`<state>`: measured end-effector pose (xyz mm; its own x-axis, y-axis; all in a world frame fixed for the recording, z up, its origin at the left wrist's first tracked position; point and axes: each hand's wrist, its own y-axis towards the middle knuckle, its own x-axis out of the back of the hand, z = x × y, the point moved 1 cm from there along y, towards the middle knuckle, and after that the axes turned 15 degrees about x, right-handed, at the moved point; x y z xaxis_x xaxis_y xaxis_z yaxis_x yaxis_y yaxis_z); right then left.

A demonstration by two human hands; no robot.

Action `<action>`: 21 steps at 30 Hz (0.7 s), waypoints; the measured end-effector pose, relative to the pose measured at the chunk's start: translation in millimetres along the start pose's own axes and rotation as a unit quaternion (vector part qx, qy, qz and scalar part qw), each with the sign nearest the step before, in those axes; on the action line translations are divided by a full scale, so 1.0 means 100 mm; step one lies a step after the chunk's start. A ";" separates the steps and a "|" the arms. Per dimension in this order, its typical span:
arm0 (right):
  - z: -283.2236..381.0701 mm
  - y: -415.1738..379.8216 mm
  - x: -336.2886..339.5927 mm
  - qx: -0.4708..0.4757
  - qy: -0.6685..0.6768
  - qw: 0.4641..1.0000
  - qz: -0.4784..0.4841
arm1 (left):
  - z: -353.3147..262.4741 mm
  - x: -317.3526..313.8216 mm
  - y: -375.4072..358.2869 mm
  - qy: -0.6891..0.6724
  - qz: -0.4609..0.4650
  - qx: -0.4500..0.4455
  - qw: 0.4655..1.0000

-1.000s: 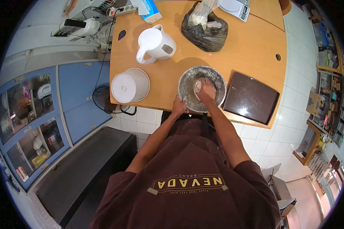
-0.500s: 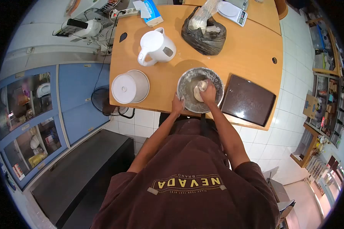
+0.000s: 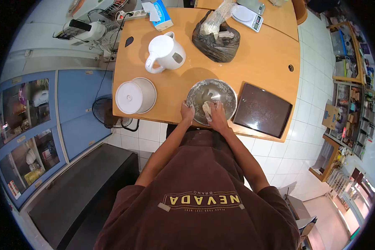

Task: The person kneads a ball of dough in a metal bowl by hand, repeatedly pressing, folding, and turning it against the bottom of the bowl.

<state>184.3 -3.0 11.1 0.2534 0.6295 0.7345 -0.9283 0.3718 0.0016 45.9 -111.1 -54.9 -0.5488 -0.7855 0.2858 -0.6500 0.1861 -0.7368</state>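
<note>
A round metal bowl [image 3: 226,92], its inner wall smeared with flour, stands near the table's front edge. Inside it, toward the near side, is a lump of pale dough [image 3: 206,109]. My right hand [image 3: 217,116] reaches into the bowl with its fingers wrapped round the dough, hiding part of it. At the bowl's left rim, my left hand [image 3: 188,112] is closed on the edge. White flour or dough clings to the fingers of both hands.
Right of the bowl lies a dark baking tray [image 3: 262,110]. A lidded white tub [image 3: 136,96] and a white electric kettle [image 3: 166,52] stand to the left. Farther back are a black plastic bag [image 3: 216,46], a kitchen scale [image 3: 246,17] and a tissue box [image 3: 160,16].
My right hand has drawn the dough toward me and slightly left within the bowl, baring more of the bowl's floor. My left hand stays on the rim. The whole view has shifted slightly.
</note>
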 end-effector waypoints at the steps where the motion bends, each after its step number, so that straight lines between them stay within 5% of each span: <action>1: -0.02 0.00 -0.03 0.001 0.005 1.000 0.002 | -0.06 0.04 -0.05 0.052 -0.008 -0.087 0.995; 5: -0.08 0.04 -0.01 -0.016 0.039 0.999 0.018 | -0.39 0.20 -0.36 0.314 -0.035 -0.323 0.892; 11: -0.34 0.17 -0.15 0.023 -0.009 1.000 -0.007 | -0.42 0.29 -0.29 0.477 0.007 -0.273 0.835; 14: -0.38 0.24 -0.16 -0.010 -0.011 1.000 0.017 | -0.53 0.31 -0.26 0.559 -0.010 -0.366 0.744; 17: -0.58 0.25 -0.21 0.016 0.008 1.000 0.006 | -0.77 0.39 -0.29 0.655 0.144 -0.397 0.627; 21: -0.59 0.30 0.01 -0.013 0.051 0.997 0.050 | -0.81 0.49 -0.17 0.667 0.204 -0.506 0.506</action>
<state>173.1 49.3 -28.0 0.1868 0.7303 0.6571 -0.9437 0.3193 -0.0866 -12.3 -104.8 21.8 -0.1730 0.4133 0.8940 0.0954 0.9105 -0.4024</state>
